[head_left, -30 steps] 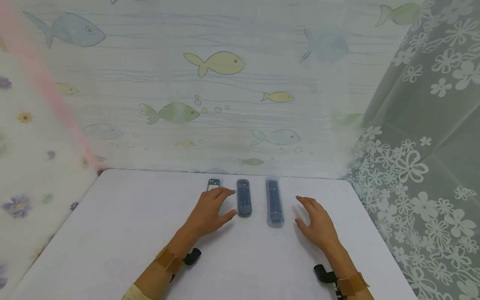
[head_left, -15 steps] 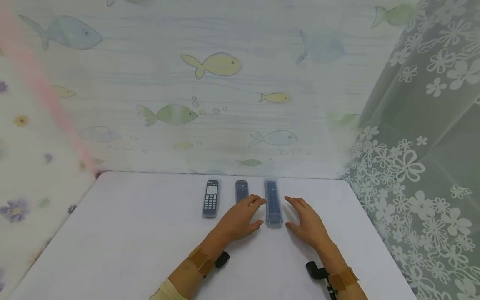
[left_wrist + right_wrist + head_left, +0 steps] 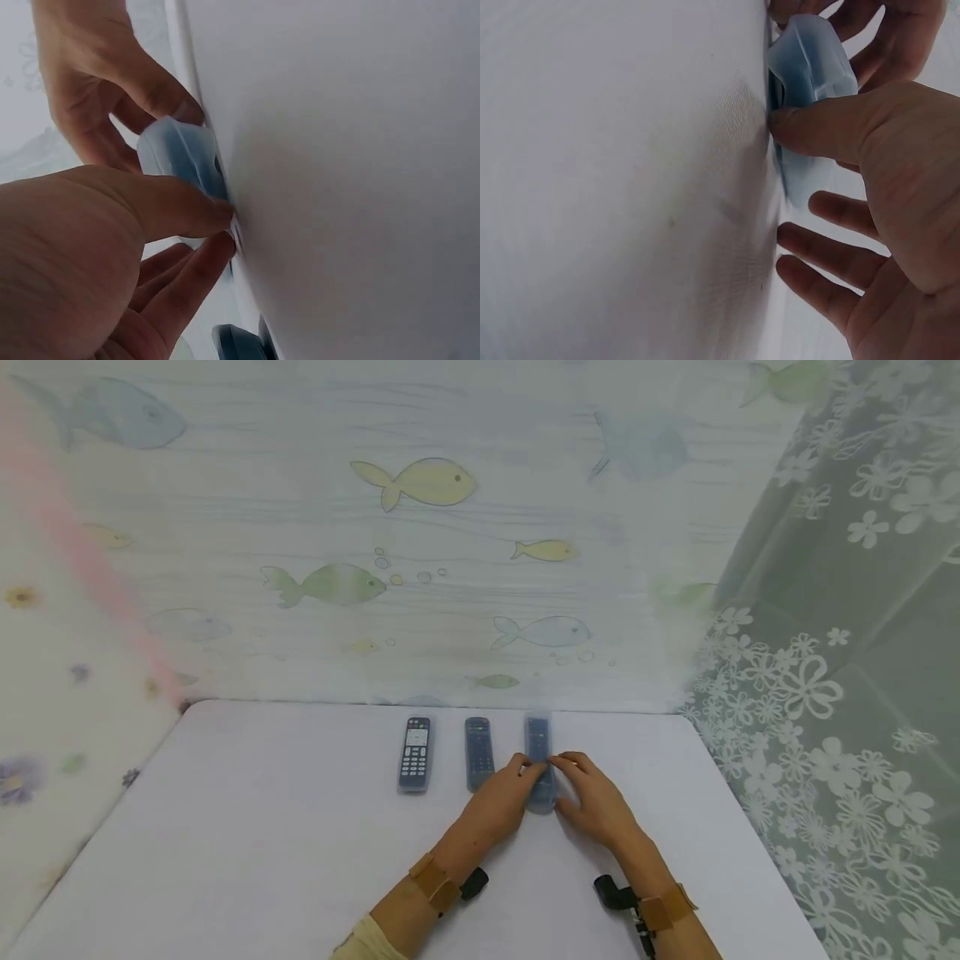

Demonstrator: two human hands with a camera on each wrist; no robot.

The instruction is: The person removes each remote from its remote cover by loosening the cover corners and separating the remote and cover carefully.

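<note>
Guessing nearly done: left-end remote (image 3: 415,756) and middle remote (image 3: 478,752) already in line | last bit imo: right-end remote (image 3: 538,739), on the white table (image 3: 300,843) between both hands | right hand (image 3: 597,806): fingers spread | left hand (image 3: 493,806): thumb and fingertip nearly together, can't tell if pinching

The table (image 3: 247,860) is white, the rightmost remote (image 3: 538,739) blue-grey; yellow, green and blue fish (image 3: 435,482) pattern the pale backdrop (image 3: 637,535).
</note>
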